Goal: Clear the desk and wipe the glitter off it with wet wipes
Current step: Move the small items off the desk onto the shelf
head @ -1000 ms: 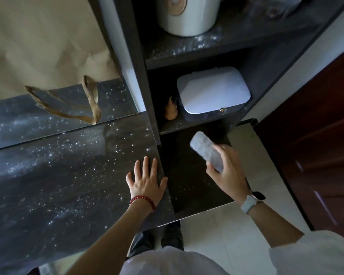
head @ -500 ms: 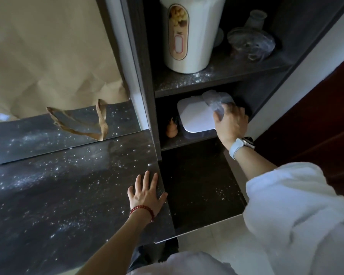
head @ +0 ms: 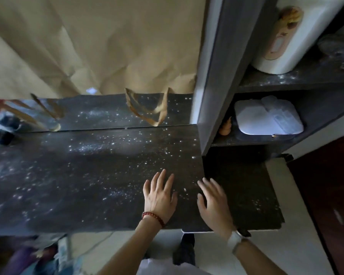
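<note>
Backdrop: creased brown paper [head: 91,42] hangs behind the work area.
Counter [head: 68,185]: dark slab, its surface scattered with glitter [head: 91,149], thickest toward the middle and left.
Shelf unit [head: 213,76]: stands at the counter's right end, dark shelves also speckled.
White canister [head: 298,34]: on the upper shelf.
White case [head: 252,120]: on the middle shelf, a small tan figurine [head: 225,128] just beside it.
Wet wipes pack [head: 280,116]: lies on top of the white case, apart from both hands.
Left hand [head: 159,197]: released, fingers spread, flat on the counter; red bead bracelet [head: 153,216] at the wrist.
Right hand [head: 213,203]: released, fingers straight, over the counter's right edge; contact unclear.
</note>
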Motion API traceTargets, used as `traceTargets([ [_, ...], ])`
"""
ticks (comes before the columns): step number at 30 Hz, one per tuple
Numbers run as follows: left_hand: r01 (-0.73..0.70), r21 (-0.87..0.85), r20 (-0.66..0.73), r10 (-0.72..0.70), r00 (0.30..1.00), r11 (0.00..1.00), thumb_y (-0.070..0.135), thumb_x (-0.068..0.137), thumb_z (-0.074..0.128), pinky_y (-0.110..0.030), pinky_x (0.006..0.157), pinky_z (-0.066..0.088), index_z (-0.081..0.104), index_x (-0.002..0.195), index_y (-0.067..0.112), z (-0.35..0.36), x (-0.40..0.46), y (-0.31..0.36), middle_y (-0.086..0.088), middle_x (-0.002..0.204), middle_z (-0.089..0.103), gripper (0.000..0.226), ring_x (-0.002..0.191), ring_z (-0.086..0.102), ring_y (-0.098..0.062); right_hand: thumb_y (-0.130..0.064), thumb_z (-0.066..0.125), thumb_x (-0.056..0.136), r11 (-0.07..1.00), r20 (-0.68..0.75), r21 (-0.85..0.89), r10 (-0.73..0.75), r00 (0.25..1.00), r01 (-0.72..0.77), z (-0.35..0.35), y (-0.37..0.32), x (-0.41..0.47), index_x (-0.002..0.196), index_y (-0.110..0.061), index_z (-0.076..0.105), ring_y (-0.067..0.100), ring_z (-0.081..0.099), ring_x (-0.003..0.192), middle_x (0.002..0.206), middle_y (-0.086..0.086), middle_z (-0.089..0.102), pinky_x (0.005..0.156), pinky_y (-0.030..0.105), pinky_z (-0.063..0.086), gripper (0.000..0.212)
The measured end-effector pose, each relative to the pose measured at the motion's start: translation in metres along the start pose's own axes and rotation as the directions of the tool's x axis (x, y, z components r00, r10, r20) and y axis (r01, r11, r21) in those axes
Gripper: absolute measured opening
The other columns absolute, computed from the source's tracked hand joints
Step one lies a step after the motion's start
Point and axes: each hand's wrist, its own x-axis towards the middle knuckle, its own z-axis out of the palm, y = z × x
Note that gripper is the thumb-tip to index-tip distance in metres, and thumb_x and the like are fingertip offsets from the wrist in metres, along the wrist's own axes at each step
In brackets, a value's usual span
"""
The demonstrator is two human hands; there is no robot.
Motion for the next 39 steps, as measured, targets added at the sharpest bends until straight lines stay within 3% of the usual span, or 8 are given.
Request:
traceTargets([
  [5, 0.336, -0.033, -0.042, -0.337, 0.941, 0.941, 0.038, 0.092, 0.037, -0.047, 0.115, 0.007, 0.024, 0.14, 0.027, -0.029, -0.047, -0.106, 0.0, 0.154, 0.015, 0.051, 0.142, 0.008, -0.022, -0.032, 0.038, 0.082, 0.97, 0.242, -0.132, -0.168, 0.956, 0.204, 0.052, -0.08, 0.011, 0.112, -0.015, 0.062, 0.029, 0.055, 0.116, 0.116, 0.005, 0.065, 0.095, 0.056, 0.04, 0.042],
  [9, 0.471, -0.105, -0.136, -0.482, 0.866, 0.876, 0.039, 0.089, 0.032, -0.048, 0.113, 0.014, 0.032, 0.138, 0.023, -0.057, -0.07, -0.196, -0.002, 0.15, 0.026, 0.051, 0.14, 0.017, -0.024, -0.033, 0.036, 0.078, 0.91, 0.348, -0.213, -0.269, 0.898, 0.356, 0.093, -0.159, 0.032, 0.105, -0.018, 0.065, 0.026, 0.06, 0.108, 0.108, 0.002, 0.068, 0.085, 0.053, 0.05, 0.043],
  [12, 0.51, -0.144, -0.148, -0.528, 0.836, 0.848, 0.036, 0.091, 0.04, -0.047, 0.113, 0.014, 0.031, 0.138, 0.023, -0.08, -0.075, -0.264, -0.003, 0.15, 0.026, 0.05, 0.14, 0.017, -0.024, -0.033, 0.035, 0.078, 0.878, 0.387, -0.207, -0.331, 0.861, 0.431, 0.131, -0.224, 0.049, 0.106, -0.018, 0.064, 0.026, 0.059, 0.11, 0.11, 0.002, 0.068, 0.088, 0.052, 0.048, 0.043],
  [15, 0.529, -0.159, -0.153, -0.55, 0.821, 0.834, 0.035, 0.091, 0.042, -0.046, 0.113, 0.014, 0.028, 0.139, 0.024, -0.105, -0.076, -0.334, -0.002, 0.151, 0.024, 0.052, 0.14, 0.015, -0.023, -0.025, 0.046, 0.086, 0.869, 0.392, -0.145, -0.388, 0.834, 0.473, 0.171, -0.287, 0.066, 0.121, -0.012, 0.056, 0.03, 0.044, 0.126, 0.128, 0.01, 0.057, 0.104, 0.053, 0.032, 0.038],
  [23, 0.576, -0.201, -0.118, -0.603, 0.789, 0.792, 0.04, 0.089, 0.043, -0.048, 0.113, 0.014, 0.018, 0.142, 0.023, -0.158, -0.061, -0.496, -0.006, 0.154, 0.013, 0.061, 0.142, 0.007, -0.026, -0.025, 0.04, 0.094, 0.852, 0.486, -0.084, -0.418, 0.768, 0.517, 0.258, -0.447, 0.115, 0.139, -0.012, 0.031, 0.022, 0.022, 0.137, 0.148, 0.009, 0.03, 0.113, 0.033, 0.02, 0.047],
  [27, 0.636, -0.209, -0.052, -0.658, 0.751, 0.743, 0.06, 0.085, 0.036, -0.054, 0.114, 0.001, -0.003, 0.144, 0.024, -0.153, -0.05, -0.537, -0.004, 0.156, -0.009, 0.08, 0.143, -0.011, -0.026, -0.023, 0.042, 0.093, 0.867, 0.471, -0.068, -0.408, 0.782, 0.494, 0.285, -0.507, 0.155, 0.141, -0.013, 0.024, 0.023, 0.02, 0.138, 0.151, 0.009, 0.022, 0.11, 0.037, 0.027, 0.052],
  [32, 0.676, -0.168, -0.071, -0.693, 0.717, 0.717, 0.075, 0.068, 0.0, -0.05, 0.116, 0.001, -0.008, 0.144, 0.021, -0.131, -0.058, -0.548, -0.003, 0.156, -0.011, 0.093, 0.143, -0.011, -0.023, -0.02, 0.05, 0.09, 0.834, 0.38, -0.144, -0.45, 0.808, 0.532, 0.318, -0.557, 0.208, 0.141, -0.01, 0.02, 0.03, 0.02, 0.137, 0.15, 0.015, 0.02, 0.107, 0.043, 0.032, 0.06],
  [39, 0.686, -0.148, -0.095, -0.701, 0.707, 0.712, 0.07, 0.077, 0.022, -0.051, 0.109, 0.024, 0.017, 0.143, 0.016, -0.129, -0.056, -0.55, -0.009, 0.153, 0.019, 0.085, 0.141, 0.017, -0.027, -0.017, 0.056, 0.088, 0.832, 0.401, -0.223, -0.398, 0.825, 0.509, 0.355, -0.581, 0.235, 0.133, -0.012, 0.03, 0.037, 0.034, 0.121, 0.136, 0.02, 0.027, 0.091, 0.043, 0.042, 0.052],
])
